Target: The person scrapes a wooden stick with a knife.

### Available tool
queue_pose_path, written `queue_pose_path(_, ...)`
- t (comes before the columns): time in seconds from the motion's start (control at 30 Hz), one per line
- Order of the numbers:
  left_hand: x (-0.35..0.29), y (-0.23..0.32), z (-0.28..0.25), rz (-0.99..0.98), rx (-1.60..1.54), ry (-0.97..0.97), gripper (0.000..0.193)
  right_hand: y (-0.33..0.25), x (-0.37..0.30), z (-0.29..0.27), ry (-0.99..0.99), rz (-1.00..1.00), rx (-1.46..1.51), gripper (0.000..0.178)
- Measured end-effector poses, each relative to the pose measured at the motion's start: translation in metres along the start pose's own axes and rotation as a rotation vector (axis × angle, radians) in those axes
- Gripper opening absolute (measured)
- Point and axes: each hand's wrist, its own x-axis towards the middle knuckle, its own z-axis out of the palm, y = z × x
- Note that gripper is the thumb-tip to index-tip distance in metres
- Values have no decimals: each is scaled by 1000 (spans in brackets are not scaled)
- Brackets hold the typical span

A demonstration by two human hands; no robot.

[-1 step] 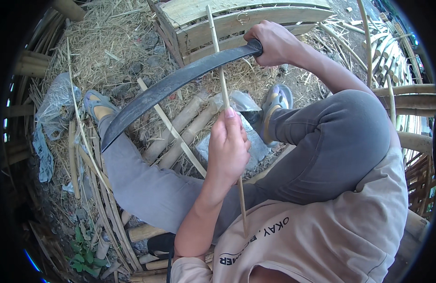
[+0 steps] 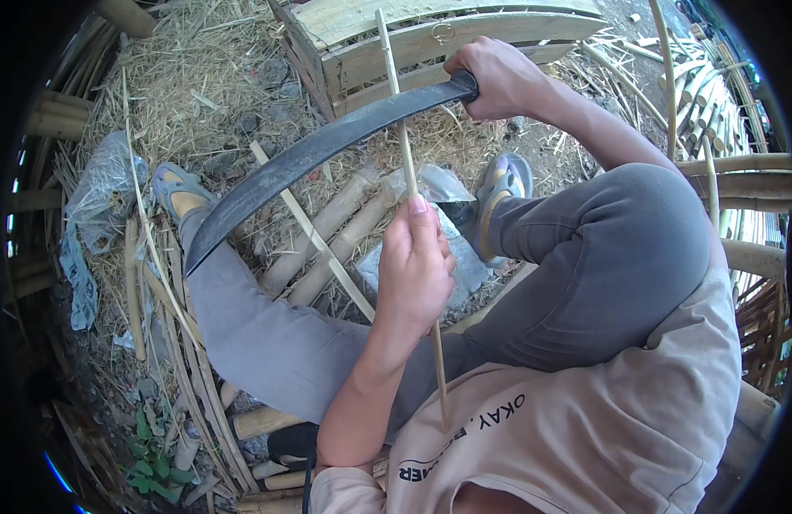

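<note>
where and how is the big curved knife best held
Best by its dark handle, probably coming from the person's right, as the right hand has it: the handle sits at the right end, while the long blade curves away leftward, across the pale strip. I would keep off the blade itself.

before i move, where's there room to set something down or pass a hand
Roomiest is the straw-strewn ground between the crate and plastic bag, though not bare. A smaller gap shows between the right hand and right sandal. Crowded around the left hand: stick, blade, bamboo poles.
</note>
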Motion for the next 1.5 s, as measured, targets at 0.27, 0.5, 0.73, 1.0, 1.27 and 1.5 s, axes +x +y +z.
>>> queue_pose_path(0.27, -3, -11, -3, 35, 135, 5, 39, 56, -4, 3, 92, 159, 41, 23)
queue_pose_path(0.5, 2, -7, -2, 21, 96, -15, 37, 27, -13, 6, 131, -3, 168, 18)
queue_pose_path(0.73, 8, -22, -3, 134, 316, 85, 37, -5, -8, -5, -19, -66, 86, 23)
queue_pose_path(1.0, 13, -32, -1, 287, 464, 165, 38, 0, -6, 5, 111, -45, 72, 25)
queue_pose_path(1.27, 10, -23, -4, 213, 371, 117, 39, 14, -1, 7, 118, 14, 10, 29)
queue_pose_path(1.5, 8, -22, -7, 164, 379, 109, 40, 74, -8, 9, 172, 226, -55, 27)
